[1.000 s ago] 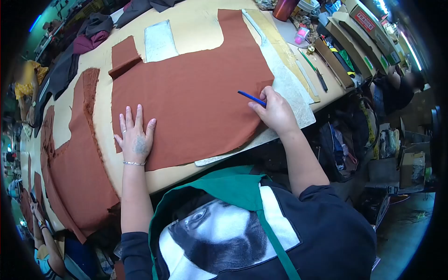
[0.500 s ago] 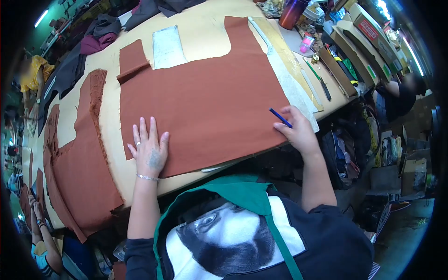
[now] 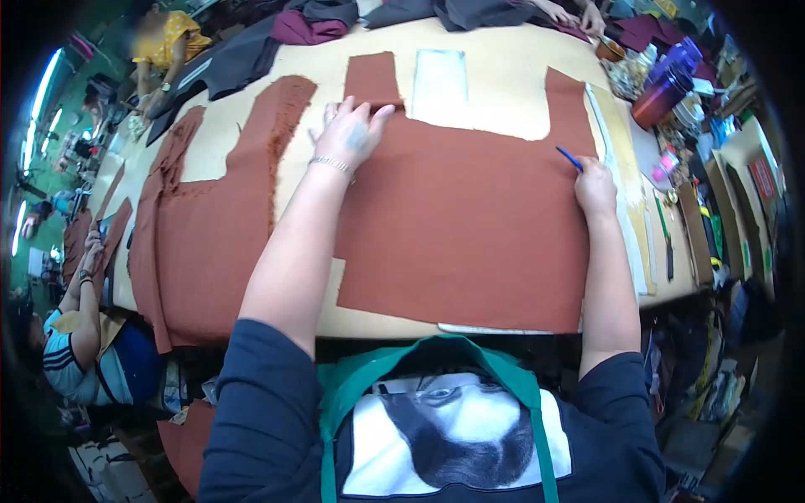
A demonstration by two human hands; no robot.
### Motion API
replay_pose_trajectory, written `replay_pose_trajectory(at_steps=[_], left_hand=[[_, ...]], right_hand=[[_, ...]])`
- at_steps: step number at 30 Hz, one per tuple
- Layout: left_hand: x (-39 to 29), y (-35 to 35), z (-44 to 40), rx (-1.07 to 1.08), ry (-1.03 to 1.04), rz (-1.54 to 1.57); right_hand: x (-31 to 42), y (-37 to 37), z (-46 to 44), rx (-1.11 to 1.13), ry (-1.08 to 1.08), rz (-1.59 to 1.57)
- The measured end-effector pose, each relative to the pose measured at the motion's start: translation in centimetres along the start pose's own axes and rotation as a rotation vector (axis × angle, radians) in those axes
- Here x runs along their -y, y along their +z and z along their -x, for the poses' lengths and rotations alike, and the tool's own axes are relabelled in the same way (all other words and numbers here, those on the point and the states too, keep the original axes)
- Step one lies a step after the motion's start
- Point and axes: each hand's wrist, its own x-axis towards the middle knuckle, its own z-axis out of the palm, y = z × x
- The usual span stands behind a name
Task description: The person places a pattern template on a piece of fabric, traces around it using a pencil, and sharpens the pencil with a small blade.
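Observation:
A rust-brown cut piece of fabric [image 3: 470,226] lies flat in front of me, with a fold near the base of its upper-left strip. At that fold rests my left hand [image 3: 354,134], palm down, fingers stretched and somewhat apart. My right hand [image 3: 595,189] is closed around a slim blue pen [image 3: 568,158] at the fabric's right edge; the pen points up and left. Beyond the fabric, a pale rectangular pattern piece [image 3: 440,77] lies in the gap between the two upper strips. A long white strip [image 3: 625,210] runs along the right side, partly behind my right forearm.
More rust-brown fabric [image 3: 201,277] is stacked to the left, its edges frayed. Dark garments [image 3: 239,63] lie along the table's [image 3: 511,54] far side. A tumbler [image 3: 662,96], cutter [image 3: 669,256] and cardboard boxes [image 3: 746,168] are on the right. Other people work at the left and far side.
My left hand has moved from the fabric's lower-left edge up to the fold. My right hand, still holding the pen, has moved farther up the right edge. The fabric appears shifted as the view turned.

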Motion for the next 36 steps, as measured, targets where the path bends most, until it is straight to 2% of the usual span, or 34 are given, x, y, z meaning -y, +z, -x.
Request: replay_pose_trajectory(at_steps=[3,6,9,10,12,13,14,17,18,21,24,27,29,31,33,36], left_hand=[[0.6,1.4,-6.7,0.297,-0.063,-0.147],[-1.9,0.9,-7.2,0.394,-0.194,-0.21],[-2.8,0.8,-9.1,0.51,-0.17,-0.208],[-1.2,2.4,-11.4,0.625,-0.218,-0.108],[4.4,7.3,-15.0,0.402,0.003,-0.204],[4.2,6.3,-14.6,0.284,0.115,-0.253],[3.8,6.0,-13.5,0.119,-0.112,-0.199],[0.8,3.1,-12.2,-0.016,-0.419,-0.031],[1.1,4.1,-13.1,-0.141,-0.402,0.003],[3.2,6.3,-16.8,-0.094,-0.276,0.222],[3.6,7.2,-18.4,-0.095,-0.038,0.214],[3.5,7.7,-18.1,-0.286,0.081,0.117],[2.1,7.4,-16.2,-0.436,0.036,0.048],[1.6,7.0,-14.1,-0.468,0.087,-0.016],[0.8,5.6,-9.8,-0.286,0.136,-0.049],[0.0,3.6,-1.5,-0.025,0.099,-0.11]], right_hand=[[0.9,1.1,-0.4,-0.043,0.014,0.055],[1.1,0.6,-0.1,-0.037,0.012,0.077],[0.9,0.8,0.0,-0.049,0.003,0.071],[1.1,0.6,0.1,-0.031,0.02,0.074],[1.6,0.3,-0.1,-0.016,0.041,0.071],[1.8,0.4,-0.2,-0.018,0.042,0.074],[1.8,0.4,-0.1,-0.022,0.047,0.081],[1.7,0.5,-0.1,-0.043,0.052,0.077],[1.7,0.6,0.0,-0.047,0.051,0.071],[1.6,0.6,-0.1,-0.019,0.051,0.056],[1.7,0.5,-0.1,-0.036,0.053,0.064],[1.7,0.4,-0.2,-0.04,0.048,0.063],[1.9,0.3,-0.2,-0.042,0.059,0.061],[2.0,0.2,-0.2,-0.043,0.069,0.065],[1.9,0.5,-0.1,-0.053,0.079,0.062],[1.4,1.0,0.1,-0.049,0.085,0.047]])
